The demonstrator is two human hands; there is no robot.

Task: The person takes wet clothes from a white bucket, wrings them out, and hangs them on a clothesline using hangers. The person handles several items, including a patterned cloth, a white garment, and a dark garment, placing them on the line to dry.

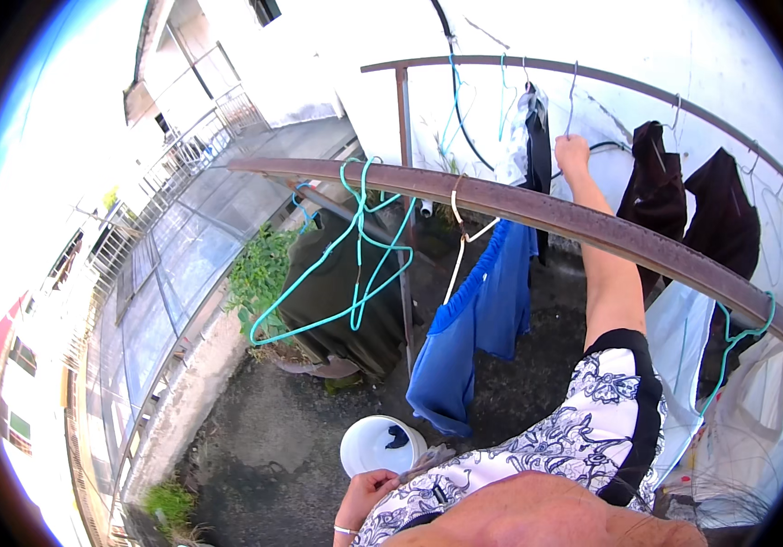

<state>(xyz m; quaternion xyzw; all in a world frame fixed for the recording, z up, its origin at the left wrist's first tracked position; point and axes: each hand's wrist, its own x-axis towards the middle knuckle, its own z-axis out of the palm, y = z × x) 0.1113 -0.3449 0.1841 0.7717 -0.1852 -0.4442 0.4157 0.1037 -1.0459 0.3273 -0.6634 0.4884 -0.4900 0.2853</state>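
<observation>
My right hand is stretched up past the near rail. It is closed around a thin clothes hanger whose hook loops over the far rail. The lower part of that hanger is hidden behind my hand and arm. Low in front of my body, my left hand pinches a crumpled grey cloth. Just beyond it stands a white bucket with a small dark cloth inside. Blue trousers hang between my arms from a white hanger on the near rail.
Tangled turquoise hangers hang on the near rail's left, before a dark green garment. Dark garments hang on the far rail by the white wall. A post supports that rail. Plants grow left.
</observation>
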